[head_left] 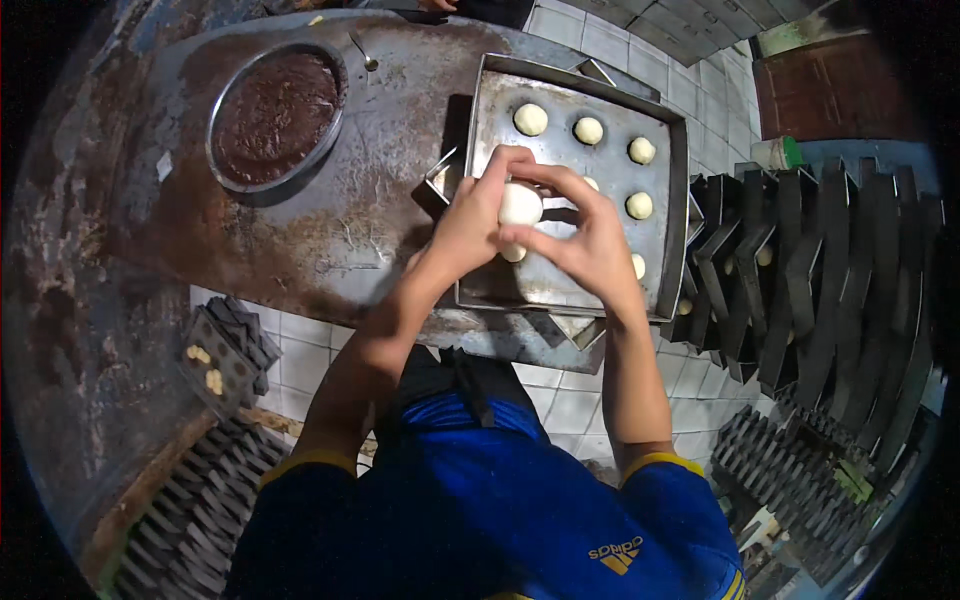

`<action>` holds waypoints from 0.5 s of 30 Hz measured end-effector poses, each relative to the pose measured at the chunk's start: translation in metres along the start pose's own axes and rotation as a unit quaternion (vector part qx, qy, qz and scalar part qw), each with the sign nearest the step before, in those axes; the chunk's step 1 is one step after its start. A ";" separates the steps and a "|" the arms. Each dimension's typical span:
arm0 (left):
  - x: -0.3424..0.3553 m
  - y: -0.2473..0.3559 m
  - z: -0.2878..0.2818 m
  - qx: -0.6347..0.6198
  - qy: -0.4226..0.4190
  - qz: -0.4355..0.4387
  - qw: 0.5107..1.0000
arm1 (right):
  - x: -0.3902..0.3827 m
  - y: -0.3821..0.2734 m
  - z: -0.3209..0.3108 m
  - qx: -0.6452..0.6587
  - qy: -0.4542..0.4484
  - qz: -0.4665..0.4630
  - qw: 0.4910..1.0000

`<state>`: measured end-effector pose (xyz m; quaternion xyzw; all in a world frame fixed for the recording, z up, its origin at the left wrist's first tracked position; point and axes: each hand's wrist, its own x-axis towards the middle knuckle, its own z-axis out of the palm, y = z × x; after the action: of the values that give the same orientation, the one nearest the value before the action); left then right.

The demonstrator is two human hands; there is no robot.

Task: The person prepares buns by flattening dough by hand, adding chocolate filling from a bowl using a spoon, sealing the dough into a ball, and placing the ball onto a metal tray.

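Observation:
Between both hands is a pale, round dough ball (520,203), held above a square metal tray (566,290) with upright rims. My left hand (467,225) cups the ball from the left, fingers bent. My right hand (587,245) arches around it from the right, thumb along its lower side and index finger over the top. Smaller dough balls (531,119) sit spaced in rows on the tray; some are hidden behind my hands.
The tray stands on a worn metal table (380,130), with a round pan of brown mixture (275,117) and a spoon (370,63) at left. Stacked metal trays (830,270) fill the right side. A moulded tray (228,360) is at lower left. Someone's hand (437,5) shows at top.

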<state>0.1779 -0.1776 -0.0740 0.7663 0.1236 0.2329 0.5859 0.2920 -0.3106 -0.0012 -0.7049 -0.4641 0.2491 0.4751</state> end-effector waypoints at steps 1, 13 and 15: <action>0.005 -0.020 0.007 -0.017 -0.003 -0.029 0.999 | 0.006 0.014 0.002 -0.003 -0.006 0.002 1.000; -0.032 -0.061 -0.065 0.138 0.005 -0.145 0.980 | 0.037 0.197 0.053 -0.369 -0.141 0.025 0.918; -0.066 -0.070 -0.083 0.141 0.030 -0.150 0.978 | 0.031 0.203 0.068 -0.488 -0.060 -0.127 0.861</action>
<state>0.0853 -0.1183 -0.1376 0.8064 0.2863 0.1455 0.4965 0.3364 -0.2770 -0.2101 -0.7650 -0.6397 -0.0302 0.0689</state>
